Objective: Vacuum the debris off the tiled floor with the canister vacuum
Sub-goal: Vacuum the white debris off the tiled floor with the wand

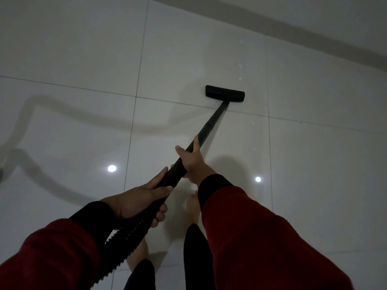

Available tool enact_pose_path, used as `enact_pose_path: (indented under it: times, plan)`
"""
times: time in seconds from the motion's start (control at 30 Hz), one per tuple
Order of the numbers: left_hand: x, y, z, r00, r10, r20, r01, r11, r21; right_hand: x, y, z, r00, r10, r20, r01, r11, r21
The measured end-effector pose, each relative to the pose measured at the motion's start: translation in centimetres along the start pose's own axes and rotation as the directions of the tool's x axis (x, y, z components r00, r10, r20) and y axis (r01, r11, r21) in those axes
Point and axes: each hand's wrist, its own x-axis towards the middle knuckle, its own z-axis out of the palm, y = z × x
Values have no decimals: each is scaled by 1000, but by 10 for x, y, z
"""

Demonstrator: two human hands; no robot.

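A black vacuum wand [211,122] slants from my hands up to a flat black floor head [225,93] resting on the white tiled floor [83,49]. My right hand [191,159] grips the wand at mid-length. Lower down, my left hand [139,199] grips the handle end where the ribbed black hose [123,237] joins. Small white debris [241,79] lies just beyond the head, with more bits [239,63] farther up and a few specks [252,123] to the right of the wand. The canister is out of view.
My bare feet [193,208] stand on the tiles below the wand. A grey skirting band [314,32] and wall run across the top right. Two ceiling lights reflect [112,168] on the glossy floor. Hose shadows curve over the left tiles.
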Motion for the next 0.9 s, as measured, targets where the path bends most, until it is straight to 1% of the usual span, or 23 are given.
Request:
enact_pose_path:
  times: [0.1,0.3,0.53,0.63,0.8,0.9]
  plan:
    - [10,23,13,1000,16,-19,-16,1000,-7,11,-24,-11,1000,-11,-22,10,1000,-29]
    - [33,81,40,995,42,-90,-45,999,-28,36,-80,-31,999,23,-40,-24,999,-38]
    - [72,148,62,994,66,-84,-69,997,-29,77,-148,-60,1000,15,-23,-17,998,-58]
    - [89,174,66,993,72,-90,-76,996,-39,97,-173,-69,1000,6,-28,-7,998,-66]
    - [112,221,60,992,72,-107,-78,996,-53,128,-215,-71,1000,-6,-21,6,1000,-26]
    - [125,253,52,993,76,-94,-80,996,-39,146,-243,-68,1000,-13,-17,13,1000,-8]
